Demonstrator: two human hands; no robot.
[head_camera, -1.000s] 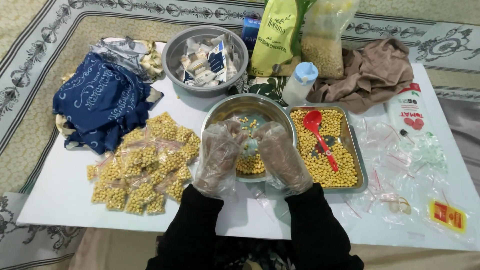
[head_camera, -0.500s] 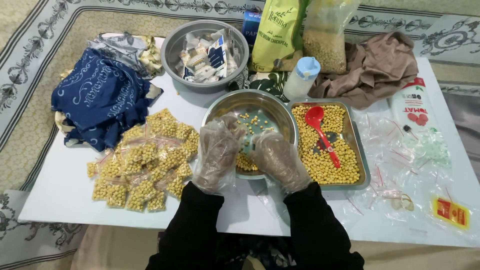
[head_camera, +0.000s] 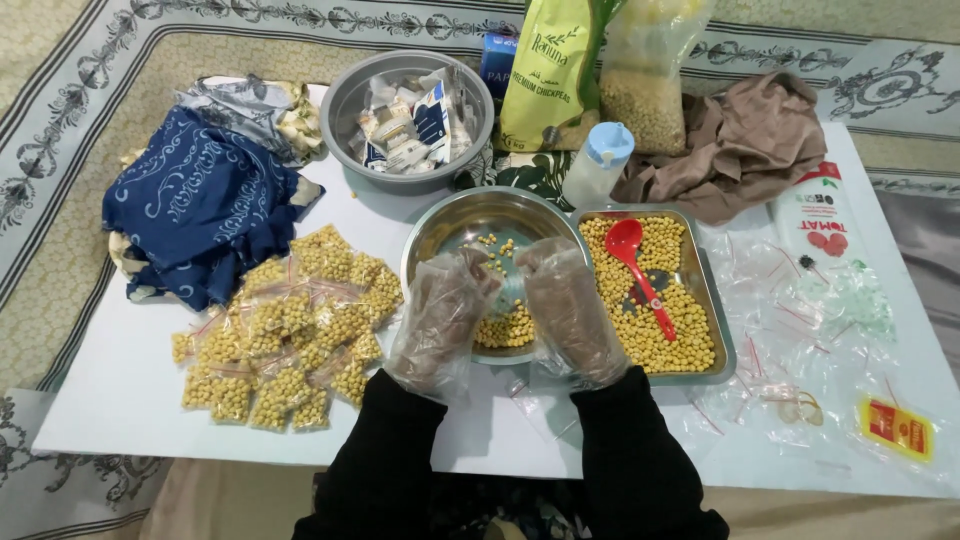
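Since the earlier frame, our right hand (head_camera: 573, 310) has shifted from the bowl's middle toward its right rim; our left hand (head_camera: 440, 315) has barely moved.

Left to right: a pile of filled, sealed chickpea bags (head_camera: 285, 330) lies on the table (head_camera: 120, 385), which we judge to be the finished share. Both gloved hands sit over the round steel bowl (head_camera: 450, 225), which holds loose chickpeas (head_camera: 505, 328). Each grip is loosely curled; whether either has hold of a small bag between them, we cannot tell. Just right of the bowl, the steel tray (head_camera: 722, 340) remains well stocked with chickpeas under a red spoon (head_camera: 633, 258), and empty clear bags (head_camera: 800, 320) lie further right, so much packing remains.
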